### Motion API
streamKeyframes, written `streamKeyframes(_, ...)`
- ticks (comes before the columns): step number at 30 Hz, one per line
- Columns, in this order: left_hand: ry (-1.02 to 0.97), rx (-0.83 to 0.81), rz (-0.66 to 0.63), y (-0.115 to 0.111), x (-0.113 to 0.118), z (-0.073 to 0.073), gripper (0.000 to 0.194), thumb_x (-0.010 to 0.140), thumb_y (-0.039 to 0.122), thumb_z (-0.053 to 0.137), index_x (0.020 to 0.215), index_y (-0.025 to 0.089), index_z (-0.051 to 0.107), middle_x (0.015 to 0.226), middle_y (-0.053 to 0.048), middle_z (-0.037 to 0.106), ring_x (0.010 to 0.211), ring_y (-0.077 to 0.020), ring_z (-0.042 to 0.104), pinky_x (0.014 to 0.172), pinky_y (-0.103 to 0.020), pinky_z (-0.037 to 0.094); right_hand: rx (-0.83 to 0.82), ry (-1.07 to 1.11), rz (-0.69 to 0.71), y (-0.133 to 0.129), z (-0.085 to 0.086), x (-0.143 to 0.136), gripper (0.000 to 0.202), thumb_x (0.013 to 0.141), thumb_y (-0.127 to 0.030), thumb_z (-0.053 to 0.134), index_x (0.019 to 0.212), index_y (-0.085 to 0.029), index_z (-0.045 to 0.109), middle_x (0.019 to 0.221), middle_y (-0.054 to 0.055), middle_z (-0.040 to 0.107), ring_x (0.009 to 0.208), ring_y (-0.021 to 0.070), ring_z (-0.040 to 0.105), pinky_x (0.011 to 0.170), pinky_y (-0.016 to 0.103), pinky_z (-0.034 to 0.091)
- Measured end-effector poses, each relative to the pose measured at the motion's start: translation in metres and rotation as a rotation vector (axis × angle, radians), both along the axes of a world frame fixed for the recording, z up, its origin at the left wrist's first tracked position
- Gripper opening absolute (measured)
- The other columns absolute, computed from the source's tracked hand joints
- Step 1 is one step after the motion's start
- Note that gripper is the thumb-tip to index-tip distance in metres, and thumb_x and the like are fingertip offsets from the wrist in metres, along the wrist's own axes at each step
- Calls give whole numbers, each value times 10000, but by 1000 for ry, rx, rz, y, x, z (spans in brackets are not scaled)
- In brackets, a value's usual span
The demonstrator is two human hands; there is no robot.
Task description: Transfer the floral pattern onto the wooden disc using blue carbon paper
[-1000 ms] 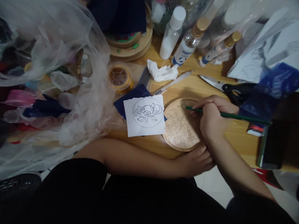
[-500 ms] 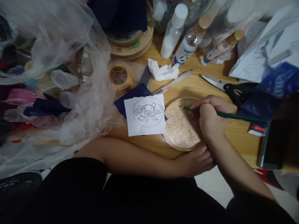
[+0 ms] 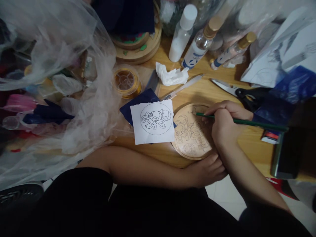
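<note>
Pinched in my right hand [image 3: 225, 121] is a long green pencil [image 3: 261, 124], its tip at the upper part of a round wooden disc [image 3: 181, 149]. Outlines of flowers and curls cover the disc's pale face. My left hand [image 3: 206, 171] is closed at the near edge of the disc; its thumb side is partly hidden there. Just left of the disc lies a torn white paper [image 3: 138, 136] with a flower design inside a circle. Under that paper sticks out a dark blue sheet [image 3: 127, 110].
Behind the disc are a pen [image 3: 184, 87], a crumpled tissue [image 3: 171, 75] and scissors [image 3: 228, 88]. Bottles [image 3: 197, 49] stand farther back. A spool of golden wire [image 3: 125, 82] and a cluttered clear plastic bag [image 3: 98, 108] are left; a phone [image 3: 286, 158] lies right.
The pencil's tip has shifted slightly left on the disc, and its back end sits a little differently. My left hand stays at the disc's edge.
</note>
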State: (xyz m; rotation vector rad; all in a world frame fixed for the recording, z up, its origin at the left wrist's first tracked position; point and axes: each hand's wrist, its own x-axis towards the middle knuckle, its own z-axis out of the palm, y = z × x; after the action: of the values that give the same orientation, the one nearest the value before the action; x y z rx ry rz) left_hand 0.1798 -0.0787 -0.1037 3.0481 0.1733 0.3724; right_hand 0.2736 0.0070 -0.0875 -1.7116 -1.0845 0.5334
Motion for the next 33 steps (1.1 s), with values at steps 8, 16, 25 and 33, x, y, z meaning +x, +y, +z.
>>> streamKeyframes(8,38,-6,-36,1,-1,1,444,952,129,263,1334,124,490,1334,-131,539,1258,-248,482,1098,-463,345,-8,-45,19,0,4,-2,308,659,-43,415,516,-240,603,441,-45,550,418,127,511,429,257,381)
streamKeyframes(16,-42,-9,17,-2,0,-2,439,944,116,274,1283,153,552,1280,-102,587,1211,-245,517,1088,-474,337,-53,-30,3,0,4,0,313,682,-60,422,563,-260,632,480,-29,575,417,131,493,415,277,385)
streamKeyframes(25,-54,2,21,-1,-1,-2,435,946,118,277,1275,143,559,1274,-105,596,1209,-237,525,1083,-457,354,20,84,-26,4,9,-3,311,630,-22,397,489,-214,597,427,-34,528,384,98,481,373,226,357)
streamKeyframes(33,-30,-10,12,-2,0,-3,438,944,123,279,1285,161,551,1282,-103,587,1215,-236,518,1084,-459,352,70,100,-16,4,3,-2,292,623,-30,408,521,-160,649,403,-57,530,370,56,478,366,159,364)
